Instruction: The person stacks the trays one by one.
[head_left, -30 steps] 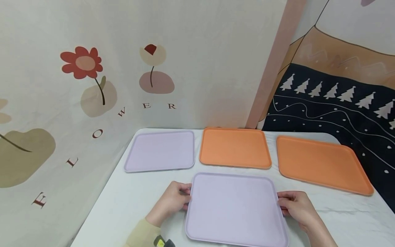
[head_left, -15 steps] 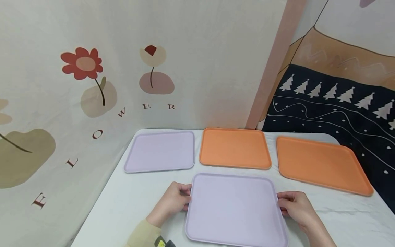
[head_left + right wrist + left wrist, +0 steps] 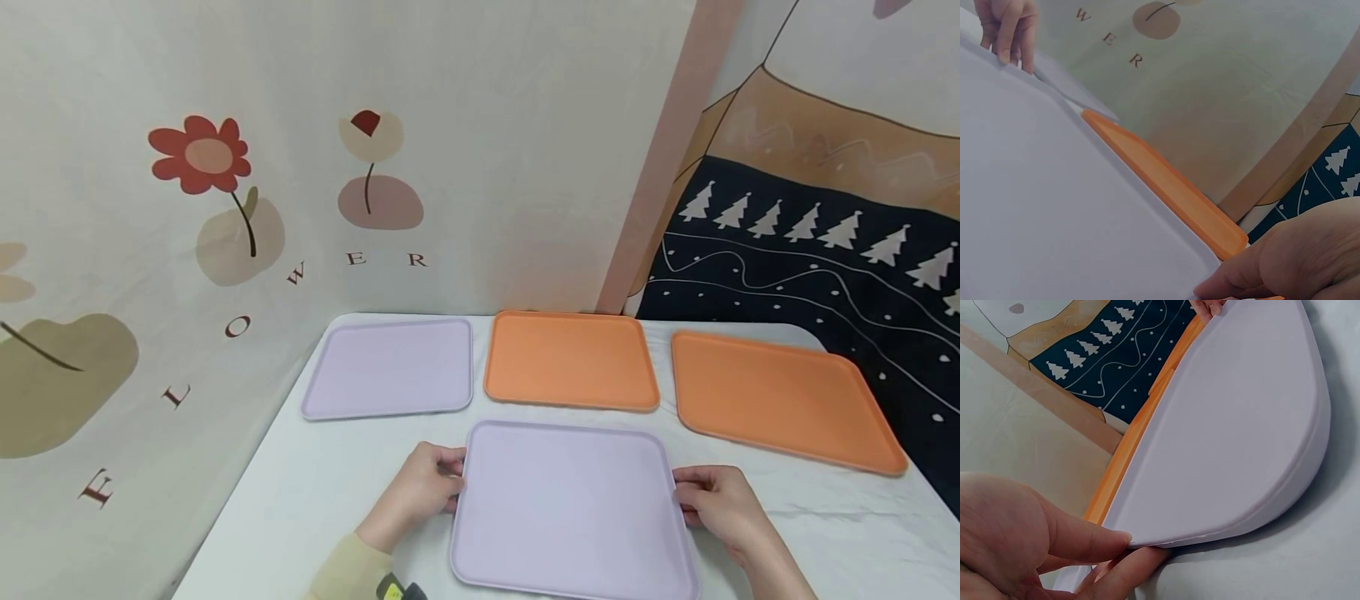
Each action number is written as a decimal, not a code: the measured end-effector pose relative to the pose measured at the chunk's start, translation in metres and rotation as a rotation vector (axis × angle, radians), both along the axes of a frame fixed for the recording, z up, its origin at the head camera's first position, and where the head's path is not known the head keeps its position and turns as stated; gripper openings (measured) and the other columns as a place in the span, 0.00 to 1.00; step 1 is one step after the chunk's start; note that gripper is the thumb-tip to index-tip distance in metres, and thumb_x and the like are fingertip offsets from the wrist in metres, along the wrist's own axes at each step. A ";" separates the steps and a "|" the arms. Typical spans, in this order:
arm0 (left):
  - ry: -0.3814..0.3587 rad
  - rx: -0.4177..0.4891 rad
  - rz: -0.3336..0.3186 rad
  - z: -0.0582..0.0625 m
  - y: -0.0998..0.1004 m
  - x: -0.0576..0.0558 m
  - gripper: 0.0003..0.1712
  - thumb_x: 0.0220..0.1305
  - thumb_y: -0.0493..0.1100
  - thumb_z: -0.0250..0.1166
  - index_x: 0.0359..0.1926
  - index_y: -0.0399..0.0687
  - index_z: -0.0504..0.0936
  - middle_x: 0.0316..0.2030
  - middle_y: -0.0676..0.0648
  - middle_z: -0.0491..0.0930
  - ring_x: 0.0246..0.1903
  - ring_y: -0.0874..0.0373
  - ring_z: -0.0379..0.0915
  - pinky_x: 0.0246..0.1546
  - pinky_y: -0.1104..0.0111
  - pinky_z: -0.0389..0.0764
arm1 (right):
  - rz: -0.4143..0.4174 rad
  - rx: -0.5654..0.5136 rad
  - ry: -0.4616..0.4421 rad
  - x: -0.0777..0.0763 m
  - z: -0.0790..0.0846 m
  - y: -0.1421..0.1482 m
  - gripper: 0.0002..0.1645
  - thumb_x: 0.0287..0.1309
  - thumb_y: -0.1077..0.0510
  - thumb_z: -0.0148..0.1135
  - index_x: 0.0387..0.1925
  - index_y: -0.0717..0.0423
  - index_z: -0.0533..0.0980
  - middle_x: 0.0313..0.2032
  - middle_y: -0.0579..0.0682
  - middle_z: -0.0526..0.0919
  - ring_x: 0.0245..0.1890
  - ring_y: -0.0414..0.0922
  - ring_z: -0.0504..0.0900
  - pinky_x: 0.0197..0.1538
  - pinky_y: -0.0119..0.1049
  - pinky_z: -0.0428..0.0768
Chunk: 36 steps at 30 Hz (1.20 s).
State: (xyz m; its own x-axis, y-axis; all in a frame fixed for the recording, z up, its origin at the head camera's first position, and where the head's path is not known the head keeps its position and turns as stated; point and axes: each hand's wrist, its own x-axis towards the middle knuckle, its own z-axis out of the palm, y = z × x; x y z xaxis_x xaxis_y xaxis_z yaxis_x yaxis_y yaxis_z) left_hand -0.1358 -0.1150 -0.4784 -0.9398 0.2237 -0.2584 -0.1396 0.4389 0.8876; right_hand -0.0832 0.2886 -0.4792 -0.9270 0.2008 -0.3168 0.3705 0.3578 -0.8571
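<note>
A lavender rectangular tray (image 3: 570, 508) lies at the front of the white table, between both hands. My left hand (image 3: 420, 483) pinches its left rim; in the left wrist view the thumb (image 3: 1094, 540) is on top and fingers curl under the edge. On the opposite side my right hand (image 3: 720, 500) grips the right rim, thumb (image 3: 1229, 275) at the edge in the right wrist view. Behind this tray stand a second lavender tray (image 3: 390, 367) at back left, an orange tray (image 3: 572, 360) at back middle and another orange tray (image 3: 787, 400) at back right.
The white table (image 3: 300, 500) backs onto a pale curtain (image 3: 510, 167) printed with flowers and letters. A dark cloth (image 3: 810, 267) with white trees hangs at the right. The table's left edge runs beside the curtain.
</note>
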 end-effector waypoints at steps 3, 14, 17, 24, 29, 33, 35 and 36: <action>-0.001 -0.002 -0.001 0.000 0.000 0.000 0.30 0.59 0.23 0.66 0.65 0.25 0.78 0.38 0.44 0.79 0.29 0.56 0.82 0.29 0.63 0.91 | 0.001 0.003 -0.007 0.000 0.000 0.000 0.20 0.65 0.73 0.60 0.57 0.82 0.76 0.38 0.57 0.84 0.35 0.46 0.84 0.34 0.37 0.89; 0.000 -0.009 0.001 0.000 0.000 -0.001 0.30 0.59 0.23 0.66 0.65 0.25 0.78 0.38 0.44 0.78 0.28 0.56 0.81 0.28 0.64 0.91 | 0.003 -0.007 -0.013 0.000 0.000 0.001 0.20 0.66 0.73 0.60 0.57 0.83 0.75 0.38 0.56 0.83 0.35 0.45 0.84 0.34 0.37 0.89; 0.000 -0.001 0.006 -0.001 0.000 -0.001 0.30 0.59 0.23 0.66 0.65 0.25 0.78 0.39 0.43 0.79 0.29 0.56 0.82 0.29 0.63 0.91 | 0.007 -0.008 -0.014 0.001 0.000 0.002 0.20 0.66 0.72 0.61 0.57 0.82 0.75 0.38 0.56 0.83 0.35 0.45 0.83 0.35 0.37 0.89; -0.003 0.017 0.021 -0.001 -0.002 -0.001 0.31 0.59 0.24 0.68 0.65 0.27 0.79 0.38 0.43 0.79 0.30 0.55 0.82 0.29 0.63 0.91 | 0.007 -0.017 -0.021 0.002 0.000 0.005 0.22 0.66 0.72 0.63 0.58 0.82 0.75 0.39 0.55 0.84 0.36 0.45 0.84 0.35 0.37 0.90; 0.012 0.025 0.018 0.001 -0.004 -0.003 0.31 0.58 0.25 0.68 0.65 0.29 0.79 0.35 0.45 0.80 0.28 0.56 0.82 0.29 0.62 0.91 | 0.006 -0.058 -0.010 0.003 0.002 0.009 0.23 0.66 0.73 0.64 0.59 0.83 0.73 0.38 0.55 0.84 0.36 0.44 0.84 0.36 0.37 0.90; 0.028 0.012 0.018 0.005 -0.006 -0.005 0.31 0.59 0.27 0.68 0.66 0.30 0.80 0.34 0.45 0.82 0.30 0.56 0.82 0.29 0.63 0.91 | 0.018 -0.100 0.009 0.002 0.006 0.012 0.24 0.67 0.73 0.65 0.60 0.85 0.72 0.39 0.56 0.83 0.36 0.42 0.85 0.38 0.37 0.91; 0.031 0.011 0.022 0.006 -0.007 -0.007 0.31 0.59 0.27 0.68 0.66 0.31 0.80 0.35 0.45 0.82 0.32 0.56 0.82 0.30 0.62 0.91 | 0.024 -0.115 0.020 0.001 0.008 0.013 0.25 0.67 0.73 0.64 0.61 0.86 0.70 0.39 0.57 0.83 0.36 0.41 0.85 0.40 0.37 0.91; 0.033 0.012 0.024 0.008 -0.007 -0.008 0.31 0.59 0.27 0.68 0.66 0.31 0.80 0.35 0.45 0.82 0.32 0.55 0.82 0.30 0.62 0.91 | 0.025 -0.120 0.022 0.001 0.009 0.014 0.25 0.67 0.74 0.64 0.61 0.86 0.70 0.39 0.57 0.83 0.37 0.40 0.85 0.40 0.37 0.91</action>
State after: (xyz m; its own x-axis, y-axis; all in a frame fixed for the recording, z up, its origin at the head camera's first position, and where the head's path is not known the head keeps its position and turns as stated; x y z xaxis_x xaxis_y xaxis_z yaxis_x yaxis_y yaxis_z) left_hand -0.1434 -0.1219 -0.4709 -0.9528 0.2041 -0.2246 -0.1203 0.4254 0.8970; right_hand -0.0826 0.3024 -0.4706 -0.9383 0.1397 -0.3163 0.3431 0.2614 -0.9022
